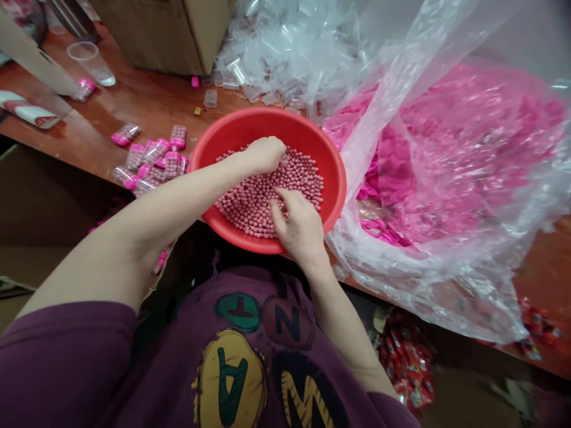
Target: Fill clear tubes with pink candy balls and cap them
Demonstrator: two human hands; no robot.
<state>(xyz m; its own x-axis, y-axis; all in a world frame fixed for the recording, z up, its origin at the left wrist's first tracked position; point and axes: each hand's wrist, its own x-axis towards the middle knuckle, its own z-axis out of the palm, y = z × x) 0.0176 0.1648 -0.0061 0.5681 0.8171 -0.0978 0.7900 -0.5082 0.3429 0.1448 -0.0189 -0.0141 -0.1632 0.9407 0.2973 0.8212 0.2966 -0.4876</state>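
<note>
Pink balls (298, 184) are lying heaped in a red basin (267, 122), filling its floor and stopping short of the rim. The left hand (265, 156) is reaching across from the lower left and pushing into the far side of the heap, its fingers bunched and curled down among the balls; whether they are gripping any, I cannot tell. The right hand (298, 229) is resting on the near side of the heap, its fingers half open and slightly spread, with the fingertips (279, 195) pressing on the balls. The basin is sitting on a wooden table (134, 101), at its edge in front of the person. Filled tubes (154, 160) with pink caps are lying in a loose cluster just left of the basin, and empty clear tubes (250, 92) are piling up beyond it. A plastic bag (446, 285) holding a pink mass is spreading just to the right of the basin, its film touching the rim. A purple shirt (241, 356) is showing below the hands
</note>
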